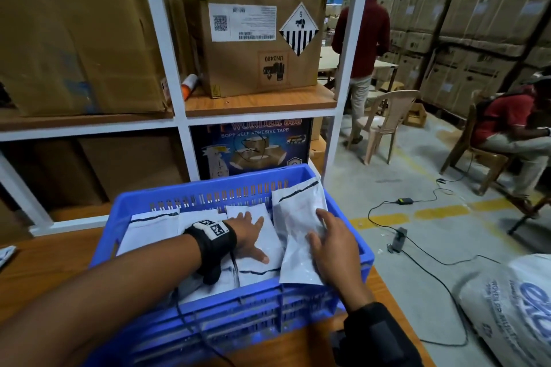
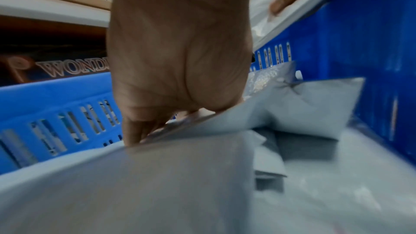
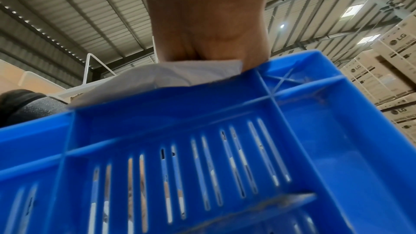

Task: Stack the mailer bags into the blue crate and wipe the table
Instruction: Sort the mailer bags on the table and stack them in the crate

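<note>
On the far left a wooden table (image 1: 44,271) runs under the crate, with a scrap of white packet (image 1: 6,255) cut off at its left edge. Behind it stands a white shelf rack (image 1: 167,48) loaded with cardboard boxes (image 1: 256,39) and a dark tape carton (image 1: 253,143) on the lower shelf.

The blue crate (image 1: 143,205) sits on the table at its right end. Inside, the mailer bags (image 1: 149,232) lie flat and overlapping, white with dark seal strips. The left hand (image 1: 249,237) reaches in with a black wrist strap, fingers straight and spread, palm pressed down on the middle bags. From the left wrist view, the fingertips (image 2: 133,136) press into a bag's edge, and grey bags (image 2: 303,106) are bunched against the crate wall to their right.

Just right of those fingers, one bag (image 1: 298,217) leans tilted against the crate's right wall, its top standing above the rim. The right hand (image 1: 334,247) lies on it, fingers extended and slightly apart; whether the thumb grips underneath I cannot tell. The right wrist view shows only the heel of the hand (image 3: 209,24) on the bag's corner (image 3: 198,70) above the crate's slotted outer wall (image 3: 180,149); its fingers are hidden.

Further right is grey concrete floor (image 1: 432,247) with yellow marks, a black cable, a plastic chair (image 1: 384,122), a standing person (image 1: 362,48), a seated person (image 1: 512,128) partly cut off, stacked cartons (image 1: 477,24), and a white sack (image 1: 512,307) cropped at the corner.
</note>
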